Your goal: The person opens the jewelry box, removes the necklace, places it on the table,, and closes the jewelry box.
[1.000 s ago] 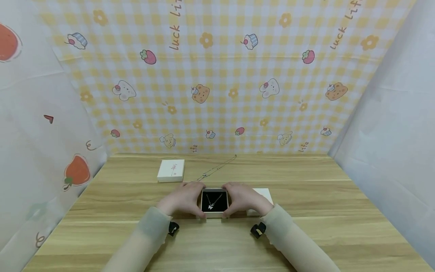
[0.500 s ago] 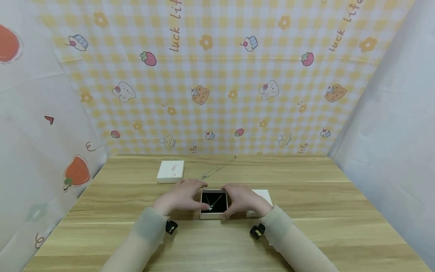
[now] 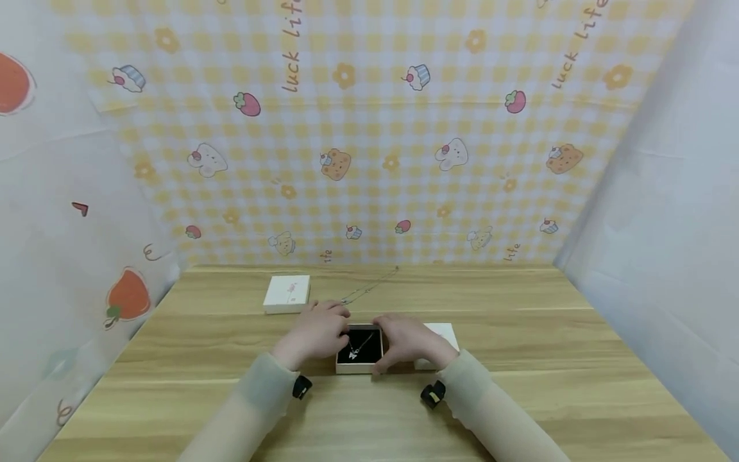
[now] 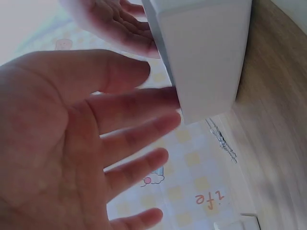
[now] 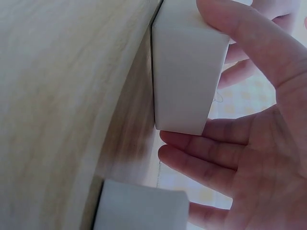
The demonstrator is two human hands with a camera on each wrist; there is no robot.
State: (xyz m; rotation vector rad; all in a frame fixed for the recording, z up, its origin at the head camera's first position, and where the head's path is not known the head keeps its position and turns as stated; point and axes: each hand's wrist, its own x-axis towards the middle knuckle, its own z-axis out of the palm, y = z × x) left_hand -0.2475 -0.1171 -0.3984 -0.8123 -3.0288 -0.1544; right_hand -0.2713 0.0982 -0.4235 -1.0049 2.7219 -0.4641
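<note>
A small white jewelry box [image 3: 355, 369] stands lidless on the table, lined in black, with a silver pendant necklace [image 3: 355, 351] lying inside. My right hand [image 3: 407, 340] grips its right end, thumb at the near corner and fingers at the far corner; in the right wrist view the thumb lies on one side of the box [image 5: 184, 81] and fingertips on the opposite side. At the left end is my left hand [image 3: 316, 330], fingers spread and loosely bent. The left wrist view has the index fingertip of the left hand [image 4: 81, 115] right at the rim of the box [image 4: 206, 62].
A second chain necklace [image 3: 369, 290] stretches across the table behind the box. At the back left lies a white square box or lid [image 3: 287, 294] with pink print. Another white piece [image 3: 443, 332] sits partly behind my right wrist. A patterned cloth [image 3: 369, 160] hangs behind the table.
My left hand has let go of the box's left end; its thumb dipped over the inside near the pendant, then drew back to the left rim. The right hand keeps its grip.
</note>
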